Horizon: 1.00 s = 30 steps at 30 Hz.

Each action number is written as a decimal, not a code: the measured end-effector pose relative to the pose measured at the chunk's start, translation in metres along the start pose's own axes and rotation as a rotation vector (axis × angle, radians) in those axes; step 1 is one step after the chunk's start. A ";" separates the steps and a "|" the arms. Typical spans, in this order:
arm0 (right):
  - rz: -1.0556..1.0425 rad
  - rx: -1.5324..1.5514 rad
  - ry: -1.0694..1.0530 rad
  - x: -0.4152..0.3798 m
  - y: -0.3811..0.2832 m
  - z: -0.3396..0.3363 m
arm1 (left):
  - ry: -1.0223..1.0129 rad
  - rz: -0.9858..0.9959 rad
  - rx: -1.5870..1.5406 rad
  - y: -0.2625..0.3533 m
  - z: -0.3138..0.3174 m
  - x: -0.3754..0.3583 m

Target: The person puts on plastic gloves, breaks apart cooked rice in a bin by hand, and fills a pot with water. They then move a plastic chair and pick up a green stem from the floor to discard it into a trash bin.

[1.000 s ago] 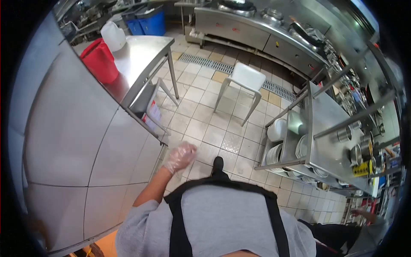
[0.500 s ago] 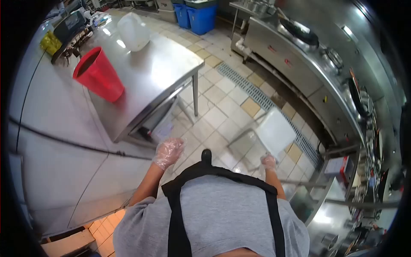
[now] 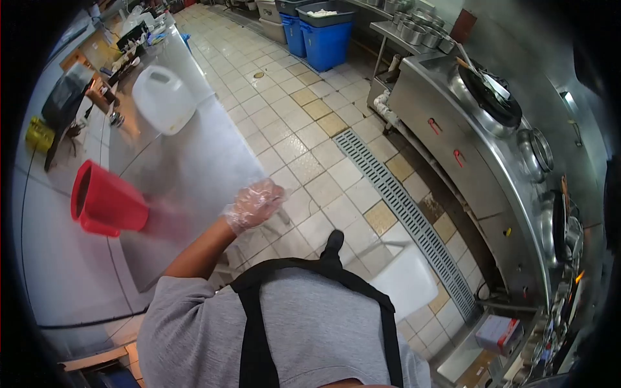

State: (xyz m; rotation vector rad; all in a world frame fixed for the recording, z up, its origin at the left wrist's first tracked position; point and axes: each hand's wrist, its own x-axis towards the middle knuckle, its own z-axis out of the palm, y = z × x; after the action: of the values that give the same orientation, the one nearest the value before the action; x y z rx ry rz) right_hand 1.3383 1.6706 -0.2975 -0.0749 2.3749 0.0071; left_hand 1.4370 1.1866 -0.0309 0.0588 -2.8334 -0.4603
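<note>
My left hand (image 3: 255, 205), in a clear plastic glove, is raised in front of the steel table's (image 3: 213, 142) right edge. Its fingers are curled together, and whatever they may hold is too small or hidden to make out. A red pitcher (image 3: 111, 199) stands near the table's left side, its handle toward me. Farther back on the same table is a translucent white jug (image 3: 163, 100). My right hand is out of view, hidden below or behind my body. A white stool (image 3: 406, 282) is on the floor to the right of my shoe.
A steel cooking range (image 3: 459, 149) with woks and pots curves along the right. Blue bins (image 3: 325, 45) stand at the back. A floor drain grate (image 3: 404, 213) runs across the tiles. At the lower right, a box (image 3: 498, 334) rests on a shelf.
My left hand has risen and come forward beside the table. My right hand has dropped out of view. The camera view has shifted, and the stool appears lower and closer to my body.
</note>
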 end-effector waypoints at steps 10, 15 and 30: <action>0.027 0.049 -0.023 0.151 -0.044 -0.153 | -0.034 -0.303 0.097 -0.079 -0.002 0.165; 0.024 0.035 0.005 0.211 -0.101 -0.215 | 0.005 -0.490 0.077 -0.143 0.005 0.201; 0.208 0.112 -0.024 0.287 -0.220 -0.330 | 0.144 0.030 1.731 -0.341 -0.258 0.507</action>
State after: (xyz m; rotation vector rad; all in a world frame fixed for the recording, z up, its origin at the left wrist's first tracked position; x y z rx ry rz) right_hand 0.9159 1.4266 -0.2547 0.2247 2.3437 -0.0257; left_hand 1.0172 0.7429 0.2272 0.3273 -2.1550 1.8658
